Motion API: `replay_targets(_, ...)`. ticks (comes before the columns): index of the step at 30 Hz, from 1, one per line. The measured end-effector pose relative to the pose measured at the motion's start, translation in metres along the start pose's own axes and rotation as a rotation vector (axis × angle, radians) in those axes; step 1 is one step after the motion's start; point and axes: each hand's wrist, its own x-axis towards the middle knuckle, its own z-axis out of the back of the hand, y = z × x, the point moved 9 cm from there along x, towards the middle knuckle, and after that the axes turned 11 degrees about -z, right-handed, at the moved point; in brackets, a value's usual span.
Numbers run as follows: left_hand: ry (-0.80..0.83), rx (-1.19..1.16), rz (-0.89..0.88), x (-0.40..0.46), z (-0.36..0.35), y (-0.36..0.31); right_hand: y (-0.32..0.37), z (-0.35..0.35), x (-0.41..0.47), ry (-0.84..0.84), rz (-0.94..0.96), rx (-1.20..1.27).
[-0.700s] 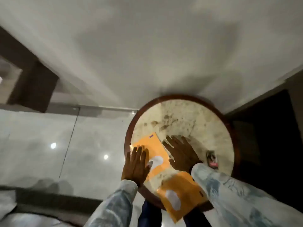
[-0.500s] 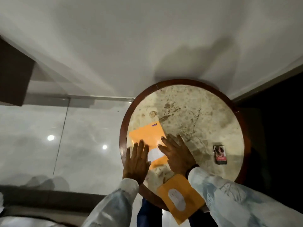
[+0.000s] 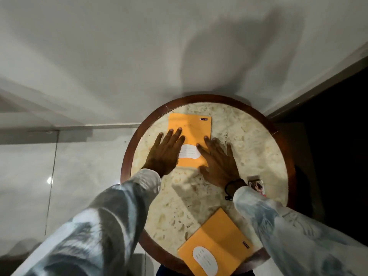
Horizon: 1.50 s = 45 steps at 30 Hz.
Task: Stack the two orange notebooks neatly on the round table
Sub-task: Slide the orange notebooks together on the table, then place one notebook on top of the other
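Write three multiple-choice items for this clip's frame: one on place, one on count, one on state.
1. Where does the near notebook lie?
A. at the table's near edge, tilted
B. on the floor
C. under the far notebook

2. How many orange notebooks show?
A. one
B. two
C. three

3. How are the hands?
A. clenched in fists
B. lifting a notebook
C. pressed flat, fingers spread

Key: 1 A, it overhangs the rim askew; 2 B, two lie apart; 3 C, the left hand and right hand flank the far notebook, palms down.

The right sleeve (image 3: 282, 222) hides part of the small card (image 3: 256, 185); its print is unreadable
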Motion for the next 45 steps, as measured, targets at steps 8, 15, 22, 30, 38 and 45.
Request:
replay_targets(8, -0.141, -0.257, 0.176, -0.075, -0.023, -0.093, -0.038, -0.002, -0.119, -0.019, -0.353, 0.425)
replay_targets(15, 0.127, -0.475, 0.278, -0.131, -0.092, -0.197, -0.090, -0.093, -0.268, 0.324, -1.315, 0.958)
replay_targets(22, -0.002, -0.645, 0.391, -0.119, -0.090, -0.194, -0.088, -0.124, -0.281, 0.354, -1.489, 1.178)
replay_targets(30, -0.441, -1.209, 0.521, -0.092, -0.036, -0.113, -0.076, -0.044, -0.165, -0.112, -0.991, 1.351)
replay_targets(38, -0.606, -0.734, 0.641, 0.003, 0.040, 0.002, -0.056, 0.020, 0.001, -0.176, -0.722, 1.119)
replay_targets(45, -0.454, -0.840, 0.857, 0.010, 0.014, 0.029, -0.028, 0.019, 0.052, -0.038, -0.603, 0.869)
